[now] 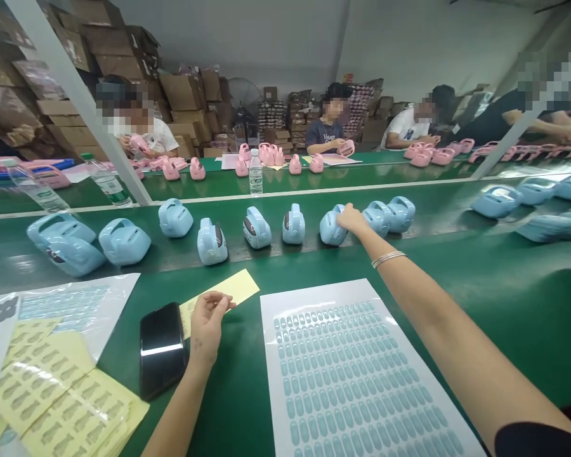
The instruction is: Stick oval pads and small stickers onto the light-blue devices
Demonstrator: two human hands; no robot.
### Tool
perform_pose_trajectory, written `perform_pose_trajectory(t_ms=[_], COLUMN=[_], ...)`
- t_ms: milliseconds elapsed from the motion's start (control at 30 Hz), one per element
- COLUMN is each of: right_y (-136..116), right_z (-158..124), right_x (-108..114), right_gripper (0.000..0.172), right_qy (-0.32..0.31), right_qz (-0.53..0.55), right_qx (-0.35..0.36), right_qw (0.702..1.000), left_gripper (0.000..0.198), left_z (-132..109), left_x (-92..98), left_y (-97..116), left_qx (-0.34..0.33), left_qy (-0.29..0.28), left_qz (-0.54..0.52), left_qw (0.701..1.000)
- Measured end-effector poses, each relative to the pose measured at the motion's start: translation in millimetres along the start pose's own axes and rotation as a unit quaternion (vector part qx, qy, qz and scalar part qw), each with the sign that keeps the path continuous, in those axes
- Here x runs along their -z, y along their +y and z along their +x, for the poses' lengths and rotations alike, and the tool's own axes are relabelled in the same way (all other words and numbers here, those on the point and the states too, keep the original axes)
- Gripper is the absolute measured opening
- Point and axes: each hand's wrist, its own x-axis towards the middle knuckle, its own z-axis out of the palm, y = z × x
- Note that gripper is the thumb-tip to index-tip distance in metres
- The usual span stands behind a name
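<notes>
Right hand [354,219]: reaching to just right of upper centre, touching the right side of a light-blue casing [330,230]; fingers bent, cannot tell if gripping; silver bangles [388,258] around the wrist.
Light-blue casing: upright on the green work surface [238,381], right of centre in the row.
Left hand [212,320]: left of centre in the lower half, over a yellow paper strip [242,285]; thumb and forefinger together at the tips, cannot tell if pinching anything thin.
Casing row: more blue casings [125,244] spread from left edge to right of centre, some with dark insets; another blue group [497,202] at right, blurred.
Sticker sheet [316,295]: white, lower centre to lower right, covered with rows of aqua oval stickers [333,384].
Phone [160,355]: black, lying just left of the left hand.
Lower left: yellow sticker sheets [66,406] overlapping, beside a glossy white sheet [117,311].
Bottles: clear plastic bottle [255,178] at upper centre; green-capped bottle [108,181] at upper left, tilted in view.
Across the line: co-workers [321,134] seated among pink casings [171,170], in front of stacked cardboard boxes [183,92].
</notes>
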Motion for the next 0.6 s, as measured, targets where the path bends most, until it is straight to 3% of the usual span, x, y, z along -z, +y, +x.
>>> perform_pose_trajectory(t_ms=[67,167,233,300,400,500,567,600], right_y=[4.4,-2.8,-13.1,-28.2,-64.5,-110.8,-136.5,-145.7], right_z=[-19.0,-72.0,-116.2,-157.5,-195.7,-191.8,-173.5,-164.5], right_x=[7.4,19.0,23.4,22.3,11.3,-7.1,-25.5,-37.1], right_gripper=[0.049,0.054,0.042,0.039,0.036,0.03,0.032,0.038], right_qy=[0.001,0.007,-0.003,-0.073,-0.199,-0.239,-0.233,-0.217], right_qz=[0.004,0.03,0.121,0.228,0.337,0.398,0.42,0.407], right_qx=[0.023,0.128,0.235,0.288,0.328,0.359,0.349,0.335], right_qw=[1.0,0.991,0.965,0.927,0.86,0.81,0.805,0.822], left_gripper=[0.041,0.053,0.077,0.105,0.124,0.12,0.108,0.098], left_z=[-7.8,-27.0,-40.2,-49.0,-50.1,-37.9,-26.2,-20.6], left_x=[-4.1,-13.0,-19.1,-22.3,-18.0,-7.0,0.3,3.9], left_y=[-6.2,-17.7,-24.0,-27.6,-26.2,-15.3,-2.7,4.8], left_qx=[-0.04,-0.129,-0.198,-0.242,-0.255,-0.222,-0.175,-0.152], left_qy=[-0.019,-0.126,-0.212,-0.247,-0.171,-0.051,-0.023,-0.022], left_qz=[0.025,0.118,0.178,0.202,0.186,0.095,-0.037,-0.105], left_qw=[0.999,0.977,0.941,0.916,0.933,0.969,0.984,0.982])
